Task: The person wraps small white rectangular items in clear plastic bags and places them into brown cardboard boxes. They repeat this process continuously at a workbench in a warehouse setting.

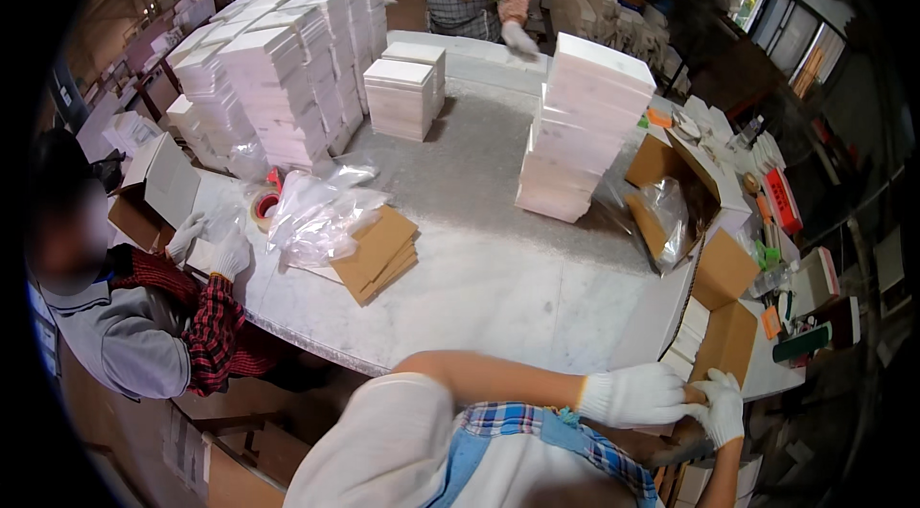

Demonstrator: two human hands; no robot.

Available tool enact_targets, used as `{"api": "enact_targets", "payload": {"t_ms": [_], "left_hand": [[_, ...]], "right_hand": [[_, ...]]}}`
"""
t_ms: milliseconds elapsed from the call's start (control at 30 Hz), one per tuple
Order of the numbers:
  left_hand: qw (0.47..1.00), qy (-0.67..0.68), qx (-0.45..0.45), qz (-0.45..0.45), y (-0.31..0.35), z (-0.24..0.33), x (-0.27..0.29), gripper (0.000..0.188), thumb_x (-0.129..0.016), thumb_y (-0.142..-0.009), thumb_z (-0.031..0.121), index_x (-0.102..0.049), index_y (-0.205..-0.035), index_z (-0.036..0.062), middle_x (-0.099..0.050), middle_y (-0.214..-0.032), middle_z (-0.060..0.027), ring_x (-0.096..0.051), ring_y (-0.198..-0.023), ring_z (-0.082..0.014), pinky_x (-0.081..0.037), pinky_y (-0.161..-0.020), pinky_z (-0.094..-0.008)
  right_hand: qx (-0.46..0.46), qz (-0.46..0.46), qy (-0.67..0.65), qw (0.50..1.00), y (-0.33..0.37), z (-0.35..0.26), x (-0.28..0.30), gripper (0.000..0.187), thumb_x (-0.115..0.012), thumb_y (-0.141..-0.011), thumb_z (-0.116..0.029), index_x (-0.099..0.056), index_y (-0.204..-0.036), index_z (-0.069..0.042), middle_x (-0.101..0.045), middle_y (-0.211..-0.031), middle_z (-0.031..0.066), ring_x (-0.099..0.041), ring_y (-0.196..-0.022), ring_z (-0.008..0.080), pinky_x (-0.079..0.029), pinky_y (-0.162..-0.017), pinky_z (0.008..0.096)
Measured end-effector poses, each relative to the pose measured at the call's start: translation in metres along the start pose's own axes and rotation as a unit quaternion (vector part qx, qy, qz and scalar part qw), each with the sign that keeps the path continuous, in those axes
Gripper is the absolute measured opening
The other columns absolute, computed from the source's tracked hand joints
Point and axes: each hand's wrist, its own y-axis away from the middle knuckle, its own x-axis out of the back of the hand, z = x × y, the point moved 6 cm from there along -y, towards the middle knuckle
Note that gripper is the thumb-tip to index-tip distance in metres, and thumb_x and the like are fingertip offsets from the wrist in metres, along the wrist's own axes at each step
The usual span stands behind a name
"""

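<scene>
Both my hands wear white knit gloves and meet at the lower right, beside an open cardboard box [725,347]. My left hand [632,395] reaches across from the left with its fingers closed, and bare skin shows at the fingertips. Against those fingertips presses my right hand [724,412], its fingers bent and closed. Whatever may be between the two hands is hidden. White flat pieces [686,340] stand in the box, just behind my hands. The box's brown flap [724,268] is folded up at its far side.
Tall stacks of white slabs [273,86] and a leaning stack [585,129] stand on the table [460,302]. Plastic bags [321,216], tape [263,206] and cardboard sheets [379,254] lie at left. Gloved co-workers are at left and the far side. Another open box [704,177] sits at right.
</scene>
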Motion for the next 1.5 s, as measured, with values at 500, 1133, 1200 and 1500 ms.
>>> {"api": "enact_targets", "payload": {"t_ms": [500, 1133, 1200, 1500], "left_hand": [[0.566, -0.547, 0.611, 0.081, 0.363, -0.037, 0.3, 0.03, -0.074, -0.086, 0.035, -0.069, -0.099, 0.0089, -0.066, -0.094, -0.0138, -0.064, -0.092, -0.035, -0.049, -0.082, -0.0495], [0.382, -0.627, 0.678, -0.039, 0.447, -0.117, 0.435, 0.036, -0.075, -0.083, 0.041, -0.075, -0.089, 0.0052, -0.074, -0.098, -0.0115, -0.068, -0.095, -0.0331, -0.051, -0.086, -0.0472], [0.367, -0.609, 0.703, -0.034, 0.465, -0.126, 0.444, 0.029, -0.071, -0.086, 0.033, -0.077, -0.083, 0.0052, -0.075, -0.092, -0.0102, -0.068, -0.091, -0.0327, -0.052, -0.083, -0.0465], [0.508, -0.673, 0.537, -0.004, 0.367, -0.098, 0.448, 0.023, -0.068, -0.091, 0.031, -0.077, -0.081, 0.0128, -0.071, -0.08, -0.0108, -0.066, -0.084, -0.0335, -0.05, -0.074, -0.0475]], "right_hand": [[0.212, 0.142, -0.224, 0.94, -0.03, -0.237, 0.016, 0.029, -0.077, -0.079, -0.008, -0.073, -0.107, 0.0, -0.073, -0.104, 0.0178, -0.067, -0.098, 0.0379, -0.051, -0.089, 0.045], [0.288, 0.041, -0.224, 0.93, -0.06, -0.284, -0.048, 0.026, -0.078, -0.081, -0.015, -0.076, -0.106, -0.006, -0.074, -0.09, 0.0126, -0.07, -0.083, 0.0325, -0.056, -0.074, 0.0417], [0.271, 0.037, -0.234, 0.933, -0.059, -0.279, -0.052, 0.026, -0.078, -0.081, -0.015, -0.076, -0.106, -0.006, -0.074, -0.09, 0.0125, -0.071, -0.084, 0.0322, -0.056, -0.074, 0.0417], [0.19, -0.05, -0.282, 0.939, -0.085, -0.273, -0.079, 0.03, -0.071, -0.09, -0.021, -0.076, -0.115, -0.005, -0.075, -0.099, 0.0145, -0.072, -0.091, 0.0309, -0.056, -0.08, 0.0412]]}}
